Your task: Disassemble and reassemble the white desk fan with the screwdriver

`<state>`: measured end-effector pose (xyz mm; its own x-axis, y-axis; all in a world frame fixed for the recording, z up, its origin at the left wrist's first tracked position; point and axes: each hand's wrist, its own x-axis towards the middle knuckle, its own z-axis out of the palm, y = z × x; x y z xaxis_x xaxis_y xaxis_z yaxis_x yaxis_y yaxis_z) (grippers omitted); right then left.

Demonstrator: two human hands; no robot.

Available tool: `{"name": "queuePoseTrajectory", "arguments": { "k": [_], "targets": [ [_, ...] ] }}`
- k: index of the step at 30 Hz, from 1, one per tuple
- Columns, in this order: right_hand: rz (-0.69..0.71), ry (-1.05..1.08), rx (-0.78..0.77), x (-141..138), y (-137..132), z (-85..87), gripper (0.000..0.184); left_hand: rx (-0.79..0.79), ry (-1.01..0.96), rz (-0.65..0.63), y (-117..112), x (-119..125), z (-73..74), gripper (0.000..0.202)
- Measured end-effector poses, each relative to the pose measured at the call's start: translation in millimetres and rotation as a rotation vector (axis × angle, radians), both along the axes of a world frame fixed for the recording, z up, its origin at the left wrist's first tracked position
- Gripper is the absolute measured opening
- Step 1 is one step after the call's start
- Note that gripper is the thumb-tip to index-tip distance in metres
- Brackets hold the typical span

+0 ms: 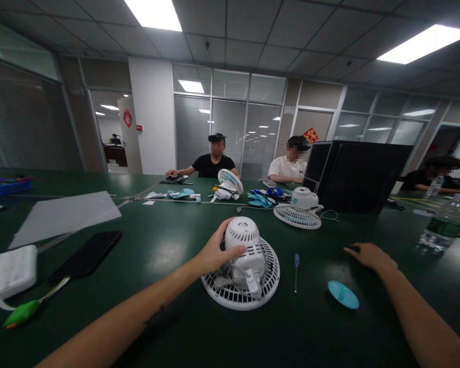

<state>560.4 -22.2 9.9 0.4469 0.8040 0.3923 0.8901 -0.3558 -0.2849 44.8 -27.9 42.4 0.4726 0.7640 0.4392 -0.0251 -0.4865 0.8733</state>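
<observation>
A white electric fan (268, 294) lies grille-down on the green table in front of me, its motor housing (243, 231) pointing up. My left hand (218, 250) is closed round the left side of that housing, thumb across its front. A white plug rests against the fan's near side. Off to the right, my right hand (373, 257) is low over or on the table, fingers pointing left and slightly apart, with nothing visible in them. Between the hands lie a small screwdriver (296, 261) with a blue-purple handle and a light-blue oval plastic piece (343, 295).
Another white fan (302, 199) lies beyond mine, beside a black computer case (358, 176). Blue fan blades (261, 198) and a further fan (230, 185) are near two people opposite. A bottle (444, 225) stands right; a black phone (88, 255) and white box (9, 273) lie left.
</observation>
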Motion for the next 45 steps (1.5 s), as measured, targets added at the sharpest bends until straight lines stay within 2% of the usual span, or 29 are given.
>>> {"name": "queuePoseTrajectory", "arguments": {
  "k": [3, 6, 11, 14, 16, 19, 22, 27, 31, 35, 45],
  "targets": [
    [-0.016, 0.085, -0.091, -4.0, 3.3, -0.8, 0.013, -0.005, 0.000, -0.005, 0.6, -0.8, -1.6, 0.083],
    [-0.036, 0.139, -0.099, -8.7, 2.8, 2.9, 0.012, -0.015, -0.007, -0.022, 2.6, -1.9, -3.9, 0.083],
    [0.007, 0.251, -0.008, -21.1, -7.0, 15.2, 0.011, -0.011, -0.034, -0.048, 6.6, -3.1, -8.6, 0.082],
    [0.100, 0.371, 0.077, -37.9, -6.5, 22.7, 0.007, -0.012, -0.037, -0.041, 7.7, -2.4, -9.0, 0.083],
    [0.178, 0.450, 0.125, -55.6, -2.0, 28.8, 0.014, -0.016, -0.034, -0.043, 8.5, -1.4, -8.6, 0.083],
    [0.353, 0.549, 0.192, -95.7, 3.7, 44.6, 0.029, -0.008, -0.068, -0.064, 10.2, 0.9, -8.0, 0.083],
    [0.647, 0.611, 0.304, -152.0, -1.1, 70.6, 0.039, -0.007, -0.112, -0.070, 11.4, 3.5, -7.1, 0.083],
    [1.024, 0.527, 0.319, -252.8, -21.1, 113.3, 0.029, -0.006, -0.109, -0.060, 13.5, 7.4, -5.5, 0.084],
    [1.174, 0.402, 0.255, -303.8, -25.8, 123.6, 0.011, 0.017, -0.150, -0.061, 17.4, 9.5, -9.2, 0.081],
    [1.180, 0.218, 0.202, -318.9, -27.1, 120.8, 0.013, 0.008, -0.190, -0.091, 18.9, 9.5, -13.5, 0.078],
    [1.206, -0.034, 0.201, -317.8, -37.9, 122.0, 0.014, 0.023, -0.127, -0.104, 15.5, 9.4, -10.0, 0.078]
  ]
}}
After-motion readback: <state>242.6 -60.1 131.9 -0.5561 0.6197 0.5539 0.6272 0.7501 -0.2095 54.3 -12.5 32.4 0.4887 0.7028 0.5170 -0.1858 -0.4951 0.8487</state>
